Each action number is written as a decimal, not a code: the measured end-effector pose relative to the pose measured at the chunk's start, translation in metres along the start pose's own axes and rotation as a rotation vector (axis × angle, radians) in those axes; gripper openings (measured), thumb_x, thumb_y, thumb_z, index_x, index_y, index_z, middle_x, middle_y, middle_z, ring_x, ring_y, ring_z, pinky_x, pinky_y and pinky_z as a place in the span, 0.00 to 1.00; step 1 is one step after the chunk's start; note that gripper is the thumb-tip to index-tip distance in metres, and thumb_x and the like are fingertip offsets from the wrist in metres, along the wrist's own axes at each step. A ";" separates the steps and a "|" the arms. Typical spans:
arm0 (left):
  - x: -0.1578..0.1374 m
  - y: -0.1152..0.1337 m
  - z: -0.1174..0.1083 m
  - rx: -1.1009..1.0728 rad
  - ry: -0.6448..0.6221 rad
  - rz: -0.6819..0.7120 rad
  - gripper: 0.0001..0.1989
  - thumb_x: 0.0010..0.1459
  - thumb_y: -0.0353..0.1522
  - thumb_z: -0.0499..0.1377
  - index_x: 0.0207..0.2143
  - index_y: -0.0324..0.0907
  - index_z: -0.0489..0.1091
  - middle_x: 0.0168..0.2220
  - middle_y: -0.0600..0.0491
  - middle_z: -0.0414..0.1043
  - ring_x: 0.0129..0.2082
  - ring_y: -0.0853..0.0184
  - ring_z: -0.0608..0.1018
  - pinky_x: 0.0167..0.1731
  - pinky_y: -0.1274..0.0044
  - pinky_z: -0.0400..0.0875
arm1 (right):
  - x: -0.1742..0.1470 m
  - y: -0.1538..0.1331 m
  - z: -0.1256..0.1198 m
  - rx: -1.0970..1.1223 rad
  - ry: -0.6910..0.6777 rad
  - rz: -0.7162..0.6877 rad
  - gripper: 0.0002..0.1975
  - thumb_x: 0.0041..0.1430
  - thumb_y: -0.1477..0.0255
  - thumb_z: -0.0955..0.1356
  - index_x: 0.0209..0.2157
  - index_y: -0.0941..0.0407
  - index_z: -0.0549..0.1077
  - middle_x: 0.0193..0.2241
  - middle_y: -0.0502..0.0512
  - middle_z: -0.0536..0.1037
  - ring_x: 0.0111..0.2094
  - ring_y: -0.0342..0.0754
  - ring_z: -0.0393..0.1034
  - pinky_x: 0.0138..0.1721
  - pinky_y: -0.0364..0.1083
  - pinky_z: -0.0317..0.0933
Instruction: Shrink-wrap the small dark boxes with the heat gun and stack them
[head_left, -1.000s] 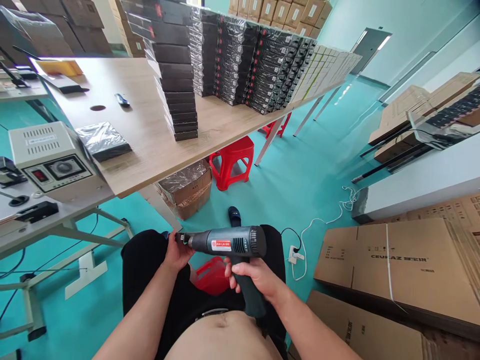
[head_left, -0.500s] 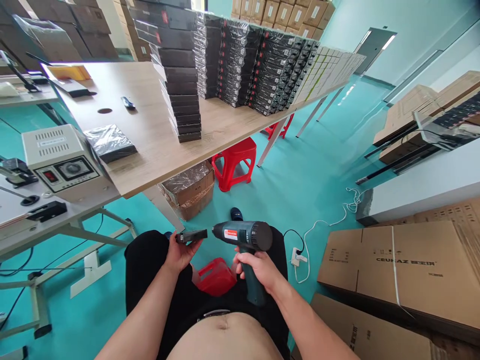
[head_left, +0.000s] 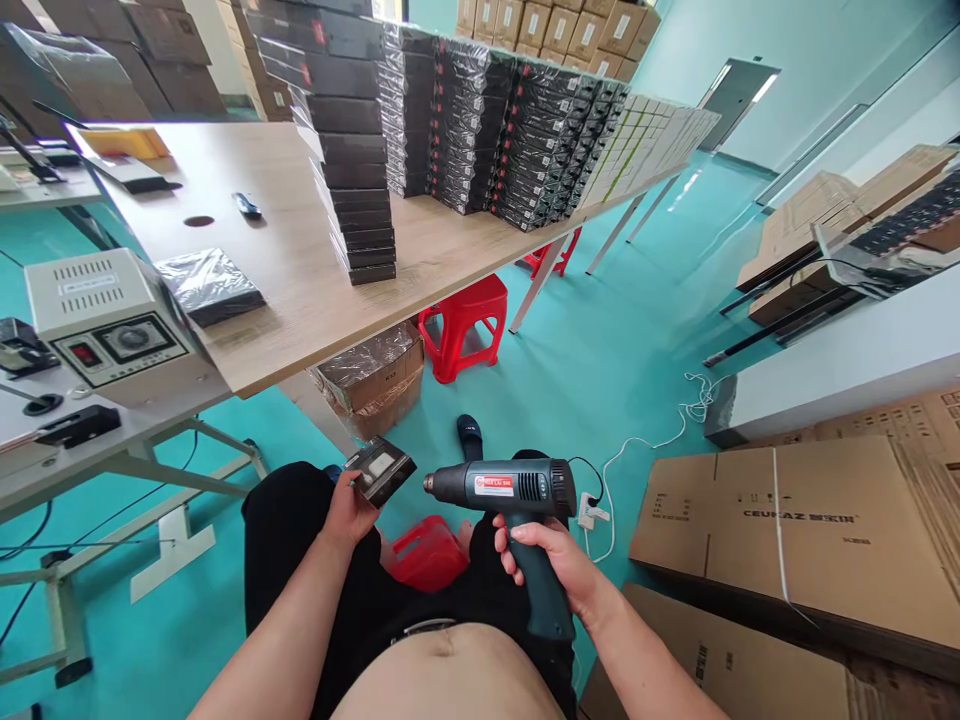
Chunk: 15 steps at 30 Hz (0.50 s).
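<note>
The heat gun [head_left: 517, 488] is dark grey-green.

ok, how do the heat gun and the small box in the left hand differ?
Shape: the heat gun has a long barrel with a grip below; the small box is flat and rectangular.
Pose: the heat gun's barrel is roughly level in the picture, while the small box is tilted.
Hold: the right hand grips the heat gun; the left hand holds the small box.
Shared: both are mostly dark.
</note>
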<state>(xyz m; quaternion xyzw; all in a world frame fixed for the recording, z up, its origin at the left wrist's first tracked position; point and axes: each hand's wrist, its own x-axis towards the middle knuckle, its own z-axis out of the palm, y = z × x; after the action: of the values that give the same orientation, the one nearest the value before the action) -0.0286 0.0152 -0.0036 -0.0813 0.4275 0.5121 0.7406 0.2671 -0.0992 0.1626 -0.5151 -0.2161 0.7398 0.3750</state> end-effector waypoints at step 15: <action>-0.001 0.003 -0.001 -0.005 -0.006 -0.013 0.14 0.50 0.26 0.53 0.40 0.39 0.69 0.30 0.49 0.77 0.28 0.61 0.80 0.29 0.69 0.77 | 0.033 0.008 0.029 0.139 0.065 -0.064 0.14 0.49 0.69 0.69 0.37 0.61 0.74 0.28 0.55 0.77 0.24 0.44 0.70 0.23 0.42 0.63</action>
<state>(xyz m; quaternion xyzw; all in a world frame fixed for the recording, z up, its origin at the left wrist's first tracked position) -0.0315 0.0149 -0.0027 -0.0847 0.4234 0.5085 0.7450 0.2320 -0.0769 0.1482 -0.5044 -0.1682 0.7236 0.4401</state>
